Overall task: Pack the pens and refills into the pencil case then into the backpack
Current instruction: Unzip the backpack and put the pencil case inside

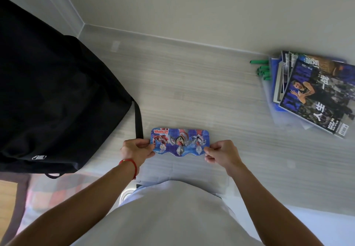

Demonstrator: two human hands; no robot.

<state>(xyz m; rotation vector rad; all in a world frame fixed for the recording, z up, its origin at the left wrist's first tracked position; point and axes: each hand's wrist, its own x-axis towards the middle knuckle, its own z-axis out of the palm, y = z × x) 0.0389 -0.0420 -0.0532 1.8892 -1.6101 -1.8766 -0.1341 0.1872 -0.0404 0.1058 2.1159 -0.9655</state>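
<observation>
— Pale wood-grain surface (192, 92) runs up to a white wall; where is the pencil case on it?

— The pencil case (179, 142) lies flat near the front edge of the surface, about in the middle, lid closed. The black backpack (53, 95) stands just beside it, toward the left edge.

— How will it handle?

— It looks like a printed tin: stiff, light, and smooth, so I judge it a little slippery. The short ends are the good place to take it.

— And the grip?

— The left hand (137, 152) pinches the left end of the pencil case. The right hand (221, 154) has curled fingers at the right end and touches it; the case lies between both hands.

— Pens and refills?

— Green pens (263, 68) lie near the back right corner, beside a pile of magazines (315, 92). Whether some are already inside, I cannot tell.
</observation>
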